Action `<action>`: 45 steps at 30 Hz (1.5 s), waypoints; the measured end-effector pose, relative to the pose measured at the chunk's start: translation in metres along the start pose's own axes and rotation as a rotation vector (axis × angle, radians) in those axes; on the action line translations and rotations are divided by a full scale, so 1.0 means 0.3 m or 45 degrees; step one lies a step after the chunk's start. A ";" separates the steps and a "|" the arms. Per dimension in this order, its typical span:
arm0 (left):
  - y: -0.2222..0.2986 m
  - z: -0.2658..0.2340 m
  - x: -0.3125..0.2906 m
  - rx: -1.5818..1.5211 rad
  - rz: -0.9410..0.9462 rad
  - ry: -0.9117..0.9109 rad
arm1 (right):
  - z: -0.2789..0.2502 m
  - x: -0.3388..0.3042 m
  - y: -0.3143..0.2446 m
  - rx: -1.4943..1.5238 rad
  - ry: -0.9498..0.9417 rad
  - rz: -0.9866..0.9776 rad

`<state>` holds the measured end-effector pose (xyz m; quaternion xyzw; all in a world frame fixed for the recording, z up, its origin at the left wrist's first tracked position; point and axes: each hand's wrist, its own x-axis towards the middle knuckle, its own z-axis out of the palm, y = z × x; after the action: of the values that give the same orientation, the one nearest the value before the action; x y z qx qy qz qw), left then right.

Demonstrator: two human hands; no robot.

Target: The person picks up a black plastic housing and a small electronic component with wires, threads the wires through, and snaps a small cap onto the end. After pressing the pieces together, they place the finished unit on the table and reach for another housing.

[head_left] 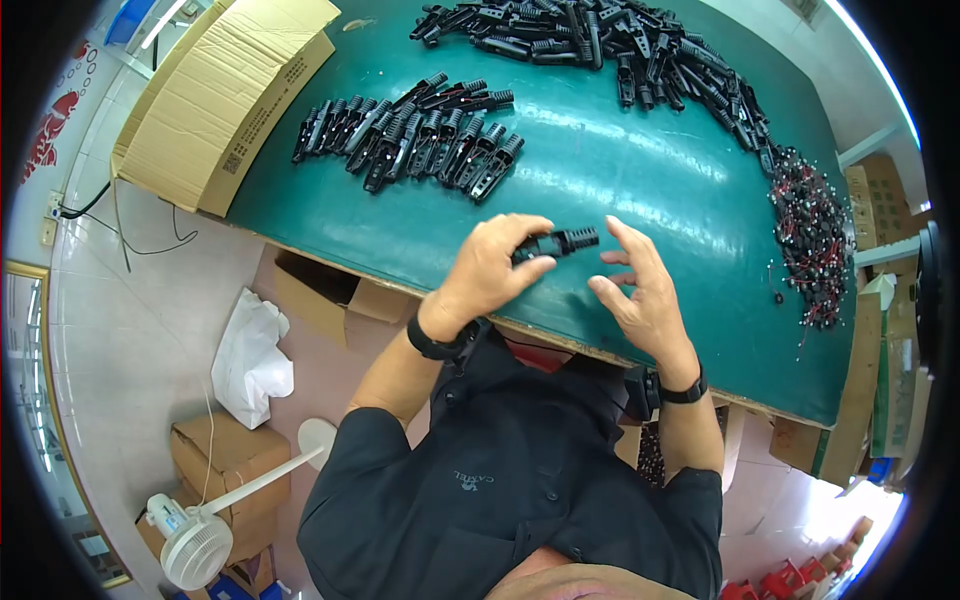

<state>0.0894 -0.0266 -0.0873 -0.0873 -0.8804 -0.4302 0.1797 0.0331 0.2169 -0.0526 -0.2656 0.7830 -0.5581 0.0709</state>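
My left hand (495, 265) is closed around a black plastic part with a ribbed end (570, 241), held just above the green tabletop near its front edge. The ribbed end points right, toward my other hand. Beside it, my right hand (637, 285) is apart from the part, fingers spread and curved, with nothing between them. Beyond my left hand lies a group of similar black ribbed parts (420, 140), set roughly in rows. My fingers hide the rear of the held part.
A larger heap of black parts (590, 35) covers the far side of the green table (640, 165). Small components with red and black wires (810, 240) are piled at the right edge. An open cardboard box (215, 95) stands at the far left; a white fan (195, 545) is lower left.
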 end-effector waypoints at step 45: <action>-0.121 -0.024 -0.150 0.192 -0.281 0.353 | -0.072 0.781 0.422 -1.161 0.178 -0.085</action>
<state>0.1215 -0.0545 -0.1273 0.0836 -0.8811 -0.3881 0.2571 -0.2172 0.1489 -0.1167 -0.2564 0.9424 -0.1752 -0.1243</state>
